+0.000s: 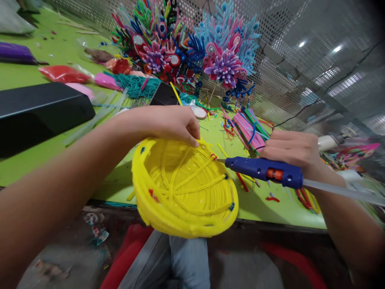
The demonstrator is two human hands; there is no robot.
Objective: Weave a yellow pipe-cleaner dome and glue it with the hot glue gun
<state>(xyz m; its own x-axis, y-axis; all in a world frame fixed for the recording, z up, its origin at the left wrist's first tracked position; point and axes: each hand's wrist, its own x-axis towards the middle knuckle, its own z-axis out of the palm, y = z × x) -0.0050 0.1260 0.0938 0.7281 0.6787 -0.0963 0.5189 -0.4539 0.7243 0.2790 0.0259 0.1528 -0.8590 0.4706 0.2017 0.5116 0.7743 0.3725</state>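
A round yellow basket (186, 180), built of coiled fuzzy strands, tilts with its hollow towards me at the table's front edge. Small blue and red bits dot its rim, and thin yellow strands cross inside it. My left hand (177, 122) is closed at the far rim, thumb and fingers pinching there beside a short yellow strand. In my right hand (291, 148) is a blue glue gun (255, 168), fingers wrapped round its grip. Its nozzle points left and reaches the rim near a red bit. A clear glue stick (339, 188) sticks out of its back.
Pipe-cleaner flower arrangements (225, 60) stand at the back against a perforated metal screen. A black box (42, 112) lies at left. Bundled pink pipe cleaners (248, 128), teal strands (138, 85) and loose scraps are scattered on the green table (285, 212).
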